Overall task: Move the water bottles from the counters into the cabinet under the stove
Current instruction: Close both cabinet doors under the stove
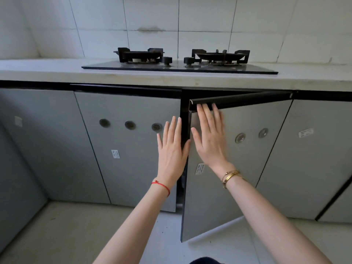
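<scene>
A two-burner black gas stove (pixel 180 62) sits on the pale counter (pixel 47 73). Below it are two grey cabinet doors. The left door (pixel 123 149) is closed. The right door (pixel 238 168) stands partly ajar, its free edge swung out toward me. My right hand (pixel 209 138) lies flat on that door's front, fingers spread, fingertips near its black top rim. My left hand (pixel 172 147) is flat and open over the right edge of the left door, beside the dark gap. No water bottle is in view; the cabinet's inside is hidden.
More grey cabinet doors (pixel 314 159) run to the right, and another cabinet run (pixel 17 168) turns the corner at the left. A pale tiled floor (pixel 76 235) lies below. White wall tiles (pixel 190 20) back the counter.
</scene>
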A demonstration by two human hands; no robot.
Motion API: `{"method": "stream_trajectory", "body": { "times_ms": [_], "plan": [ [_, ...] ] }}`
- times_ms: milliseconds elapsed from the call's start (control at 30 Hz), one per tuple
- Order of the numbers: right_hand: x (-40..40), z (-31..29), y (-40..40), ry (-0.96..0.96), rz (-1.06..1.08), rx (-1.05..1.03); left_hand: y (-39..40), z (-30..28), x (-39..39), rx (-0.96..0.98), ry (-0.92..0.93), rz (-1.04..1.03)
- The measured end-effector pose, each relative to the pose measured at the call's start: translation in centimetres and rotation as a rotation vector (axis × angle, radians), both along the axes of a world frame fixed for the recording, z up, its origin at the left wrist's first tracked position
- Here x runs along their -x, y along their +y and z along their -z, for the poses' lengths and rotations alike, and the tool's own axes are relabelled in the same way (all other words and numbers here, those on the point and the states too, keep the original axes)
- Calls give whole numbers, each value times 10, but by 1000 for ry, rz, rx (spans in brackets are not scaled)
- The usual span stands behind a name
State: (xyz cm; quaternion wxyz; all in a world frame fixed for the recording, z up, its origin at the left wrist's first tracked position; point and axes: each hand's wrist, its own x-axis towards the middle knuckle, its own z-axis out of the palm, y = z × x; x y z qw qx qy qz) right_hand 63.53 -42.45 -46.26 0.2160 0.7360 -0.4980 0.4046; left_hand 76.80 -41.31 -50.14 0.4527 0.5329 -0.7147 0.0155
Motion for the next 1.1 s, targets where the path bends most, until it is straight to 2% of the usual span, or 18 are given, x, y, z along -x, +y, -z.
{"method": "stream_trajectory", "body": {
  "times_ms": [200,433,567,833,1100],
  "plan": [
    [-8,-1,-36,10,-39,-13,-32,4,-5,-27,-6,-50],
    [-3,5,-70,18,-112,35,-62,8,-11,-73,44,-3],
    [-4,4,-84,46,-83,43,-78,11,-14,-68,63,-36],
    [-10,3,-112,64,-17,32,-96,23,-14,-11,-22,-102],
    [-12,3,-121,71,23,30,-98,24,-23,-37,-48,-77]
  ]
}}
